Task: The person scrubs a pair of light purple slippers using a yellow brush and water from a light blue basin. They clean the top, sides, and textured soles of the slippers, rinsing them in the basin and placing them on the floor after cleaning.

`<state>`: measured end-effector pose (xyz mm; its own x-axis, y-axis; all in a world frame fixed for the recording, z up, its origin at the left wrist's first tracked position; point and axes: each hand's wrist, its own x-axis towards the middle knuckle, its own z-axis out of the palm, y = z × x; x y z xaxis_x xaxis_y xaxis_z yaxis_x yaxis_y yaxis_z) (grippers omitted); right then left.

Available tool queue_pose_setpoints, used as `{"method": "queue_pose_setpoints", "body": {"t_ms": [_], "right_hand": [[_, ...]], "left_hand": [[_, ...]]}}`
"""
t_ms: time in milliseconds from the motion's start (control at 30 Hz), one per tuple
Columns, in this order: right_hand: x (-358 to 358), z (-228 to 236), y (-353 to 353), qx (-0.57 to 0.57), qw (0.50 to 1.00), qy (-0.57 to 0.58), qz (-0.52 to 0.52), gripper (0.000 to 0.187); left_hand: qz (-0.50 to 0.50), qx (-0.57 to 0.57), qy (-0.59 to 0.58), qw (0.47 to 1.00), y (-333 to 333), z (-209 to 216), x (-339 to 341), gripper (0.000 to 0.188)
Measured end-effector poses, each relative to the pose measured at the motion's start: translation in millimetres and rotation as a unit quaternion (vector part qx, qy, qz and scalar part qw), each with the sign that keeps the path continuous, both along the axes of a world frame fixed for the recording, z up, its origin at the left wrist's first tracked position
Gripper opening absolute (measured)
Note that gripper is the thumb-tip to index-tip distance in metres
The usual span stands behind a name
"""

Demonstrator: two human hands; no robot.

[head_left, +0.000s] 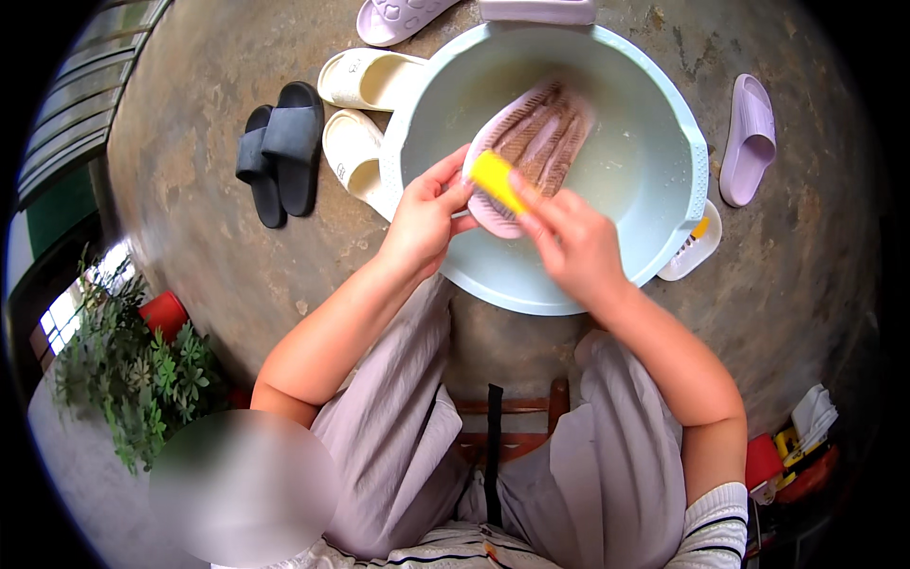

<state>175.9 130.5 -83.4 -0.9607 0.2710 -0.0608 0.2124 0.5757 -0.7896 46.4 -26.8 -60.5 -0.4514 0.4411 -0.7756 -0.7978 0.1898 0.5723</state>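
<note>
Over the pale blue basin point(654, 123) a pink slipper point(492, 216) is held with its ridged sole facing up. Brown dirt shows in the grooves of the sole. My left hand point(424, 216) grips the slipper by its left edge, near the end closer to me. A yellow brush point(497, 178) lies against the sole, and the fingers of my right hand point(583, 245) are closed around it. The bristles are mostly hidden, and the brush is slightly blurred. Cloudy water seems to stand in the basin, under the slipper's far end.
Cream slippers point(354, 156) touch the basin's left side, with dark slippers point(294, 142) farther left. A lilac slipper point(749, 142) lies to the right; a white slipper point(697, 248) is partly under the rim. A leafy plant point(142, 379) stands lower left. Another lilac slipper point(403, 17) lies beyond the basin.
</note>
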Motion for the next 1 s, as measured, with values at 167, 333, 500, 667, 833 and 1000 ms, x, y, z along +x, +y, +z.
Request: {"method": "queue_pose_setpoints", "body": {"t_ms": [167, 333, 500, 667, 833, 1000], "right_hand": [[-4.9, -24.0, 20.4, 0.019, 0.998, -0.036, -0.043, 0.041], [-11.1, -34.0, 33.3, 0.043, 0.988, -0.118, -0.085, 0.043], [-0.1, 0.3, 5.7, -0.019, 1.0, -0.002, 0.003, 0.037], [-3.4, -37.4, 29.3, 0.032, 0.995, -0.069, -0.06, 0.042], [-8.3, -44.2, 27.0, 0.077, 0.995, -0.038, -0.052, 0.042], [-9.1, -56.0, 72.6, 0.153, 0.967, -0.153, -0.133, 0.056]], "left_hand": [[-0.018, 0.003, 0.029, 0.999, 2.3, -5.1, 5.7, 0.046], [-0.044, -0.022, 0.024, 0.998, 5.9, -11.7, 6.1, 0.045], [-0.023, -0.028, 0.033, 0.999, 1.5, -7.6, 2.0, 0.045], [-0.047, 0.005, 0.035, 0.998, 3.8, -14.5, -2.7, 0.044], [-0.04, -0.012, 0.033, 0.999, -5.1, -8.2, 1.9, 0.044], [-0.045, -0.019, 0.118, 0.992, -23.2, 7.1, 5.2, 0.048]]}}
